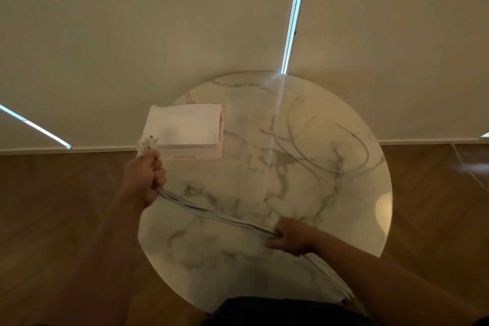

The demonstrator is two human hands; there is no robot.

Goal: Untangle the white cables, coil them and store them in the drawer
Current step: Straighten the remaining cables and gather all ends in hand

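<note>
By the round marble table's near edge, the right hand fists round the white cable bundle, taut to the left hand clenching its plug ends at the left edge. Keep tension even; a loose white cable lies far right.

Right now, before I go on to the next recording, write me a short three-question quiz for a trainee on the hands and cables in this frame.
1. True or false: the left hand and the right hand both grip the same bundle of white cables.
2. Multiple choice: where is the loose cable that neither hand holds? A) draped over the right forearm; B) on the marble table, right of the white box; C) on top of the box.
3. Fill in: the cable ends stick out above the ___ hand, close to the box.

Key: 1 true; 2 B; 3 left.
</note>
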